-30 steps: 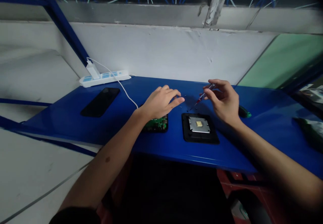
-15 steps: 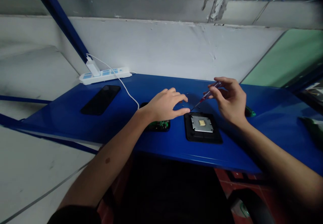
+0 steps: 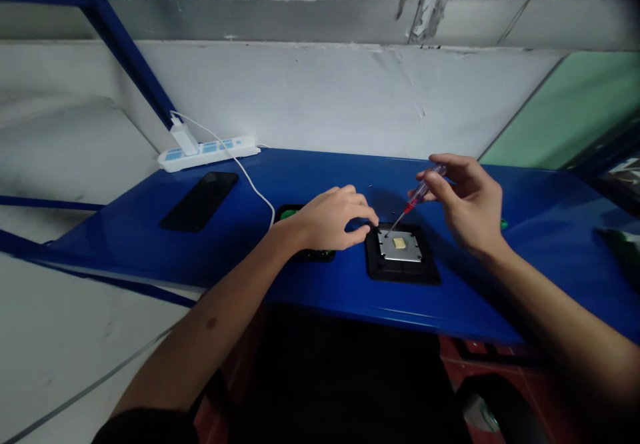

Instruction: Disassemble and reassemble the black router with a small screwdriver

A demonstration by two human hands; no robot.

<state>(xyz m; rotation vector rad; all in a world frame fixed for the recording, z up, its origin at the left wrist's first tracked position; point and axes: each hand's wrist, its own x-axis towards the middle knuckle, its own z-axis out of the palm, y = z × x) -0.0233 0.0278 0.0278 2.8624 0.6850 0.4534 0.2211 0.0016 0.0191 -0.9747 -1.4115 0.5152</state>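
Note:
My right hand (image 3: 473, 201) is closed round the clear handle of a screwdriver (image 3: 411, 203), which has a red collar. Its shaft slants down to the left, and the tip is over the upper left part of a silver metal plate (image 3: 409, 253). This plate, with a pale yellow square pad (image 3: 399, 243), lies on a black cover (image 3: 400, 273). At the cover's upper left edge is my left hand (image 3: 340, 219), thumb and forefinger apart; whether they touch it I cannot tell. Under my left wrist sits a black casing with a green circuit board (image 3: 289, 214), mostly hidden.
On the blue table (image 3: 320, 291) a dark phone (image 3: 200, 201) lies at the left. Behind it stands a white power strip (image 3: 210, 153) with a charger (image 3: 184, 139) and a white cable (image 3: 250, 181). Tiny dark screws lie behind the cover. A green object (image 3: 504, 224) shows past my right wrist.
My right hand has moved right, and the screwdriver tip has gone from the table behind the cover to over the metal plate. My left hand has shifted right to the cover's edge.

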